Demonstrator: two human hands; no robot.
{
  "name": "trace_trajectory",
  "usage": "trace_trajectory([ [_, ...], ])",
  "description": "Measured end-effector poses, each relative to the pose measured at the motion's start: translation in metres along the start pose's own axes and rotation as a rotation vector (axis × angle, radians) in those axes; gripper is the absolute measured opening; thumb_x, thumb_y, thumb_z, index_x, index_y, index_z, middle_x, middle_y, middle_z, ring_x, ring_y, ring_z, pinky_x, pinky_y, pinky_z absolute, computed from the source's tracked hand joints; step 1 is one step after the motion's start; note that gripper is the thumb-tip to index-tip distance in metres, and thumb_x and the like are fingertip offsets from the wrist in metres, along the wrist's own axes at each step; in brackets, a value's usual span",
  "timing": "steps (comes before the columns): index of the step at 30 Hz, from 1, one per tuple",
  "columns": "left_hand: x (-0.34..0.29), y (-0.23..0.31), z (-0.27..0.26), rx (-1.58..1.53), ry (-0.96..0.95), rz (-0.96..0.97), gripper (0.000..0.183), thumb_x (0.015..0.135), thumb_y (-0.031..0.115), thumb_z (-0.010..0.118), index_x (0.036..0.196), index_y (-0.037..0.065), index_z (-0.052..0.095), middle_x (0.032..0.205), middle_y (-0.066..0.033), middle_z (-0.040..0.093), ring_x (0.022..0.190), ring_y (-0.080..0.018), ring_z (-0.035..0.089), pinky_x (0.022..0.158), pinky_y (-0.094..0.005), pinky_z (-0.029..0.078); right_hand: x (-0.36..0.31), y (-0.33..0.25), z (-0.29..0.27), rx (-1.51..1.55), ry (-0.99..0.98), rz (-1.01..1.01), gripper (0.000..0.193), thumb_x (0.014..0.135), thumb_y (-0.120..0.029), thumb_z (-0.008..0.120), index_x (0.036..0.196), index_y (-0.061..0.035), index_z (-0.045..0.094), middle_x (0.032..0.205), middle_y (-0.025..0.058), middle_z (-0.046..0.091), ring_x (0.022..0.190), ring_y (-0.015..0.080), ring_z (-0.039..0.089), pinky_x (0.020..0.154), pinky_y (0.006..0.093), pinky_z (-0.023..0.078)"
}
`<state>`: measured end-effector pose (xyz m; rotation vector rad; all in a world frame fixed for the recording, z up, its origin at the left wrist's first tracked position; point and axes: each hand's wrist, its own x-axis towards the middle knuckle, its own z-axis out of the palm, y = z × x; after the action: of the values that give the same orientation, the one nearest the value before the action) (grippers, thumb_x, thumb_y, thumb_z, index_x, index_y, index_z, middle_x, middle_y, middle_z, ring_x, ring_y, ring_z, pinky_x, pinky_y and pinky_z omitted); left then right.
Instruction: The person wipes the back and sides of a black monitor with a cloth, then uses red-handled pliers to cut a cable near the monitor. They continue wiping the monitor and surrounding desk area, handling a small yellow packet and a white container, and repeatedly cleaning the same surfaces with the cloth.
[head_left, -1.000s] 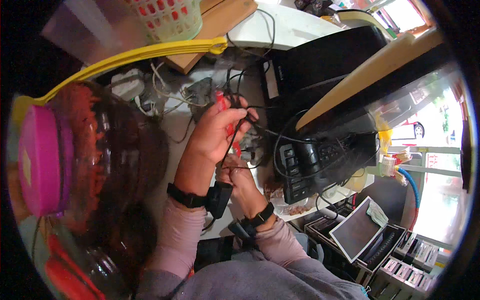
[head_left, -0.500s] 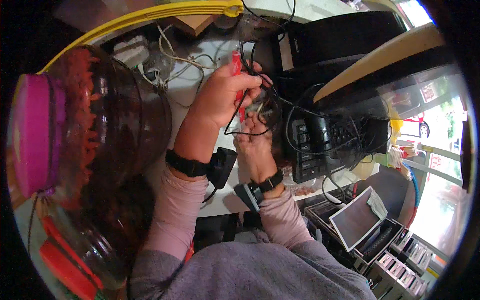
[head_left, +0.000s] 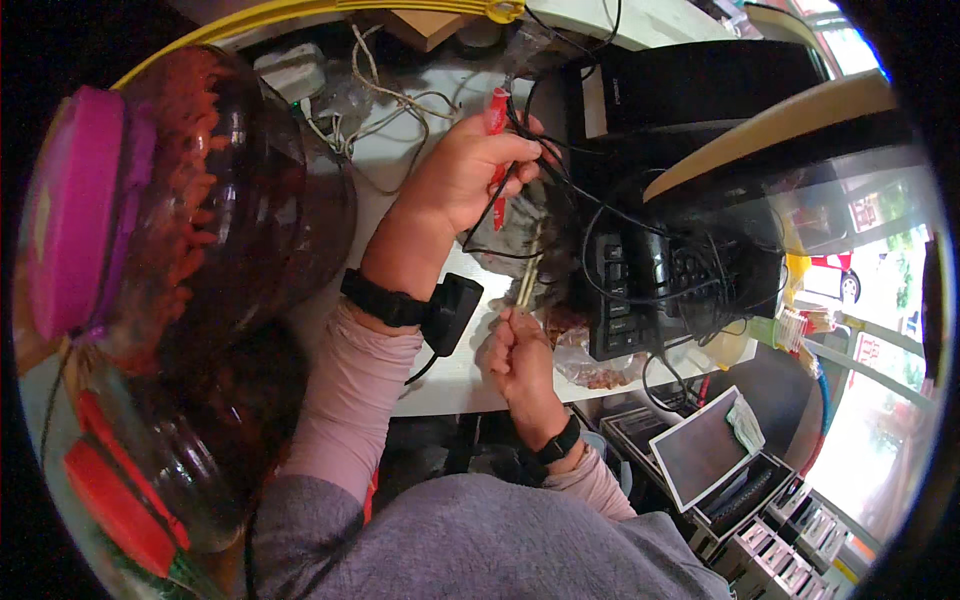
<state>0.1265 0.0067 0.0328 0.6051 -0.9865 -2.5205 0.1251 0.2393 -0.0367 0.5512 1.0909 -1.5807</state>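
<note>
My left hand [head_left: 475, 172] is closed around black cables [head_left: 553, 165] above the white tabletop. A narrow red plastic strip or wrapper [head_left: 498, 112] runs along the same hand, showing above and below the fingers. Nearer to me, my right hand [head_left: 522, 360] pinches the lower end of thin pale sticks [head_left: 529, 277]. Their upper ends reach toward a greyish, crumpled patch under the cables, which I cannot make out clearly. One cable loop hangs below my left hand, across the sticks.
A large dark-filled jar [head_left: 270, 190] with a purple lid stands left, a red-lidded jar [head_left: 130, 510] below it. Right are a black keyboard [head_left: 620, 290] under tangled cables and a black box-shaped device [head_left: 700, 90]. A clear bag [head_left: 600, 368] of reddish bits lies at the table edge.
My right hand has moved toward me, away from the left hand, and the pale sticks now show plainly. My left hand still grips the cables. The view has shifted slightly.
</note>
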Motion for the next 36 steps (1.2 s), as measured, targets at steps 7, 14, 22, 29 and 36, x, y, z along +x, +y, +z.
trace_trajectory([
  [7,0.001,-0.002,0.000,0.032,0.005,-0.020,0.023,0.082,0.007,0.060,0.105,0.008,0.057,0.094,-0.0069,0.065,0.073,-0.0132,0.058,0.062,-0.0231,0.045,0.091,-0.024,0.030,-0.838,-0.078,-0.938,0.013,0.086,-0.012,0.056,0.097,-0.0050,0.053,0.084,0.0064,0.055,0.071,0.0184,0.054,0.057,0.0274,0.044],
  [14,0.006,-0.004,-0.002,0.021,0.029,-0.016,0.023,0.081,0.005,0.060,0.104,0.007,0.056,0.093,-0.0086,0.065,0.072,-0.0138,0.058,0.061,-0.0224,0.046,0.079,-0.048,0.052,-1.464,-0.210,-0.865,0.017,0.081,-0.003,0.053,0.098,-0.0036,0.055,0.090,0.0094,0.058,0.080,0.0218,0.055,0.070,0.0294,0.045],
  [22,0.005,0.000,-0.004,0.045,-0.023,-0.038,0.023,0.081,0.006,0.060,0.103,0.008,0.057,0.093,-0.0074,0.065,0.071,-0.0142,0.058,0.055,-0.0219,0.043,0.034,-0.003,0.016,-0.241,-0.181,0.024,0.018,0.096,-0.017,0.043,0.088,-0.0055,0.055,0.058,-0.0019,0.043,0.040,0.0085,0.037,0.033,0.0238,0.025],
  [29,0.001,-0.003,0.004,0.173,0.043,0.025,0.022,0.081,0.008,0.059,0.102,0.006,0.054,0.080,-0.0023,0.059,0.063,-0.0096,0.050,0.052,-0.0227,0.037,0.063,-0.021,0.018,-0.561,-0.109,-0.471,0.017,0.092,-0.005,0.039,0.096,-0.0030,0.055,0.071,0.0010,0.048,0.056,0.0097,0.044,0.043,0.0201,0.034],
  [36,-0.009,0.006,0.017,0.421,0.092,0.165,0.012,0.084,0.006,0.059,0.094,0.002,0.053,0.075,-0.0009,0.053,0.060,-0.0080,0.049,0.051,-0.0253,0.041,0.116,-0.064,0.074,-1.133,-0.126,-1.033,0.022,0.089,-0.012,0.048,0.105,-0.0018,0.058,0.089,0.0066,0.061,0.077,0.0152,0.057,0.062,0.0246,0.044],
])
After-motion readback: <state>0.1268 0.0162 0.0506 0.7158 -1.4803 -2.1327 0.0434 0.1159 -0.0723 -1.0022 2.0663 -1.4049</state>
